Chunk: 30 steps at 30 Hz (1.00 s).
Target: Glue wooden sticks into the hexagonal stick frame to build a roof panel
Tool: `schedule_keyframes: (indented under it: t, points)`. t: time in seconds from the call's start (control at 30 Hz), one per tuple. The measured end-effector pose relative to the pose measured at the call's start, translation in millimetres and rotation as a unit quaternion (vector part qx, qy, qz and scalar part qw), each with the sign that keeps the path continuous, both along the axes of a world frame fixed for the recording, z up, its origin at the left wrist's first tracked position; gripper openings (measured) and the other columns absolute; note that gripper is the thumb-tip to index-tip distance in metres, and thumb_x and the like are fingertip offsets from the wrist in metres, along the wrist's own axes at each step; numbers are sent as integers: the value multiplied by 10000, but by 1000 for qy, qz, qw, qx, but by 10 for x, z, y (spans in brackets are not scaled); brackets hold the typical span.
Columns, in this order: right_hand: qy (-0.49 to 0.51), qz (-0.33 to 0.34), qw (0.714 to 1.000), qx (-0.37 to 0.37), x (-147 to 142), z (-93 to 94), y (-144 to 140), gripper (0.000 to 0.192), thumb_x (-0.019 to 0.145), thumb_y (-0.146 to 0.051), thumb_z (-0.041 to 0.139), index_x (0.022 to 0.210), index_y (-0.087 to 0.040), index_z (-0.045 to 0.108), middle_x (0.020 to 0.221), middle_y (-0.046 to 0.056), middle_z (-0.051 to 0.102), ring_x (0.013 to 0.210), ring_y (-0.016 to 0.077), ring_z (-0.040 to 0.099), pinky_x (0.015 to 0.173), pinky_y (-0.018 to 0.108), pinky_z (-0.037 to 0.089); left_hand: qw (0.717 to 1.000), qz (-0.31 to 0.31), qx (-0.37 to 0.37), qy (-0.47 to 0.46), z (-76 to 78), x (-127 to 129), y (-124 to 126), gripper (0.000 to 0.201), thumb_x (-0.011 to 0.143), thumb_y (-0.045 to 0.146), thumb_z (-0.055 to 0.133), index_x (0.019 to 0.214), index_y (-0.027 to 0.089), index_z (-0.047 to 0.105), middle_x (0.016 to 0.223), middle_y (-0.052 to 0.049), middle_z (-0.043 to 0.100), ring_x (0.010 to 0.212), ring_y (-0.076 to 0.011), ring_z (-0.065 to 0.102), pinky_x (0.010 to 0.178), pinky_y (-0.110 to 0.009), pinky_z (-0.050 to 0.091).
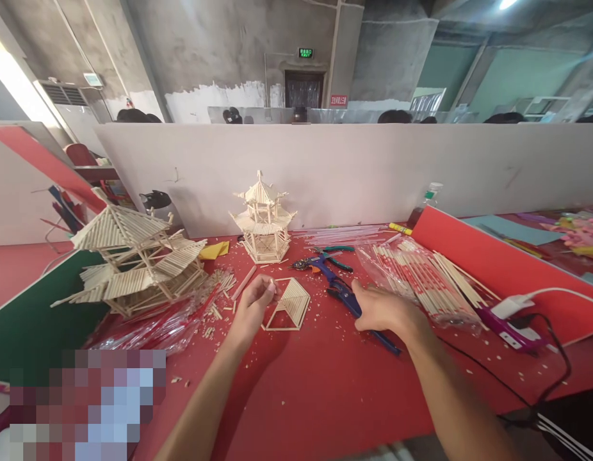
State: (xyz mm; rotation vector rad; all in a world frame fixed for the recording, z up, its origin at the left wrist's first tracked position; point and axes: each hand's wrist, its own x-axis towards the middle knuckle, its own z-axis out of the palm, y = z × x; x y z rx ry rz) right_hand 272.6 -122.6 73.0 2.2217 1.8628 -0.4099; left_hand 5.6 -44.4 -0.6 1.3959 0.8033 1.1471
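My left hand (256,299) is pinched closed at the left edge of a flat, many-sided stick panel (296,302). What lies between its fingertips is too small to make out. Thin sticks fill the panel's upper right part, while the rest is an open outline on the red table. My right hand (383,308) is closed around a blue-handled hand tool (342,293), whose handle ends stick out below the palm. Beyond it lie a blue glue gun (321,264) with a dark nozzle and green-handled pliers (342,248).
A small stick pagoda (265,230) stands at the back, a larger one (133,256) at left. Bagged sticks (421,282) lie at right near a purple power strip (510,333) with cables. Stick offcuts (222,288) litter the table (296,397). A white partition (349,173) closes the back.
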Motion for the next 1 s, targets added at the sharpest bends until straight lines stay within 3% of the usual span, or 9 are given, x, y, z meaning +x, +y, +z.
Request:
schedule_keyframes:
  t: [0.2,0.37,0.53,0.6,0.73,0.87,1.0]
  points:
    - [23,26,999,-2,55,112,-60,673,836,-205,543,1490,-100,431,1310,261,643,1155,386,669,837,412,488,999,3,-30,-14,-4,-5,-10,382,868,562,703,893,207,567,854,-11,649,791,-154,635,792,-299,523]
    - [64,54,996,16,87,63,-9,519,887,-218,489,1393,-102,507,1346,268,617,1179,389,651,895,436,477,999,-7,-35,-12,-5,1,-16,399,866,579,712,886,207,572,864,-20,670,787,-151,634,792,-296,520]
    - [141,93,986,13,159,39,52,445,974,-352,467,1405,-253,521,1200,114,736,921,297,731,818,387,511,999,-21,-29,-19,10,13,-18,419,842,586,738,872,196,589,824,-5,650,763,-136,616,785,-285,521]
    - [197,125,972,27,156,35,72,486,1017,-447,443,1480,-301,463,1221,85,738,906,281,733,821,381,521,999,-25,-25,-24,25,20,-27,427,831,587,751,893,188,613,815,-7,654,769,-141,623,793,-291,529]
    - [331,171,922,107,-13,-43,133,626,1026,-580,470,1585,-315,373,1460,95,618,1056,272,715,899,369,543,999,-17,-17,-31,60,19,-49,406,849,563,751,902,176,642,814,-15,677,764,-139,634,780,-278,531]
    - [432,201,866,150,-311,-158,182,567,1063,-541,442,1568,-283,437,1413,82,655,1209,271,665,1033,407,518,999,0,-13,-37,91,-7,-58,378,860,536,754,888,172,653,802,-16,693,745,-132,641,761,-262,528]
    - [476,231,833,161,-509,-216,187,497,1089,-459,428,1562,-309,461,1500,41,597,1420,265,515,1185,457,404,999,11,-12,-32,109,-27,-57,402,841,556,763,875,167,665,781,-25,708,723,-138,647,748,-266,533]
